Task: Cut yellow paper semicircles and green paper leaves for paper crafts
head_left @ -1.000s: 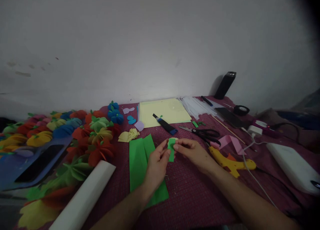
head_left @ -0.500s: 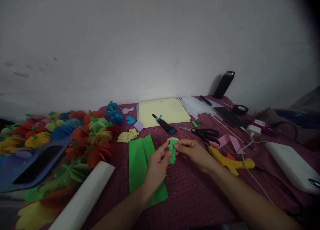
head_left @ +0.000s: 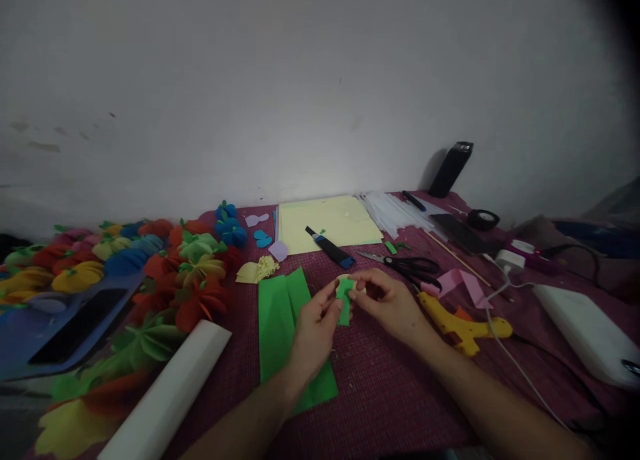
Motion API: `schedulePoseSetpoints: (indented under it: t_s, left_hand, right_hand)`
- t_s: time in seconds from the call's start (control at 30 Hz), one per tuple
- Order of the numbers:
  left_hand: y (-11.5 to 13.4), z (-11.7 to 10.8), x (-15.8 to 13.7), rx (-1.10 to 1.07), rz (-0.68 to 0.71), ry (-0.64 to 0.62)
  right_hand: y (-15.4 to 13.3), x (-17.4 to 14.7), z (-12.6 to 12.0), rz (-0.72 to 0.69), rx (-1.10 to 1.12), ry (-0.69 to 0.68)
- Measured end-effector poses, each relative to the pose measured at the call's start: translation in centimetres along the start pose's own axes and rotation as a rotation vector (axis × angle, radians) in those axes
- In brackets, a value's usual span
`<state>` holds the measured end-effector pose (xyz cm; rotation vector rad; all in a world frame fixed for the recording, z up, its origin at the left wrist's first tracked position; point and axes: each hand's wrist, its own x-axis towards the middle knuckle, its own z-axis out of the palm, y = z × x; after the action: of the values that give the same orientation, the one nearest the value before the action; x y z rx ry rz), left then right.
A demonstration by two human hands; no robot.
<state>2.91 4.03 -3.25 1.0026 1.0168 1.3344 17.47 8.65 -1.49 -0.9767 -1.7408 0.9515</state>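
I hold a small green paper strip (head_left: 345, 312) between both hands: bright, narrow, partly covered by my fingers; a pale-yellow rounded edge (head_left: 345, 276) shows behind its top. Left hand (head_left: 314, 330) pinches its left side; right hand (head_left: 395, 307), its upper right.
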Motion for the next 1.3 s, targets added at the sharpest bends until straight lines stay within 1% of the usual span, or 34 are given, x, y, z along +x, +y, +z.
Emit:
schedulePoseSetpoints:
  t_s: [0.07, 0.1, 0.2, 0.27, 0.5, 0.73, 0.8, 0.9, 1.03, 1.3]
  left_hand:
    - [0.2, 0.1, 0.0, -0.011, -0.031, -0.010]
    - [0.2, 0.1, 0.0, -0.013, -0.036, -0.011]
    - [0.3, 0.1, 0.0, 0.011, -0.025, -0.002]
    - [0.2, 0.0, 0.0, 0.037, -0.024, -0.002]
    - [-0.3, -0.2, 0.1, 0.049, 0.010, -0.009]
    - [-0.3, -0.2, 0.2, 0.038, -0.012, -0.001]
    - [-0.4, -0.2, 0.2, 0.051, 0.003, -0.001]
    - [-0.6, -0.3, 0.2, 0.060, 0.019, 0.006]
    - [-0.8, -0.3, 0.2, 0.048, -0.013, 0.000]
    - [-0.9, -0.3, 0.3, 0.010, -0.029, -0.001]
  right_hand:
    - [0.0, 0.0, -0.1, -0.004, -0.014, 0.095]
    - [0.0, 0.0, -0.1, -0.023, -0.034, 0.104]
    - [-0.1, 0.0, -0.1, -0.088, -0.089, 0.001]
    - [-0.1, -0.1, 0.1, -0.099, -0.080, -0.040]
    - [-0.2, -0.2, 0.5, -0.074, -0.095, -0.050]
    - [-0.3, -0.2, 0.4, -0.113, -0.085, -0.060]
    - [-0.3, -0.2, 0.3, -0.122, -0.089, -0.077]
    - [-0.4, -0.1, 0.3, -0.096, -0.097, -0.094]
    - [-0.2, -0.1, 0.3, -0.052, -0.115, -0.098]
    - [-0.2, -0.2, 0.3, -0.048, -0.142, -0.110]
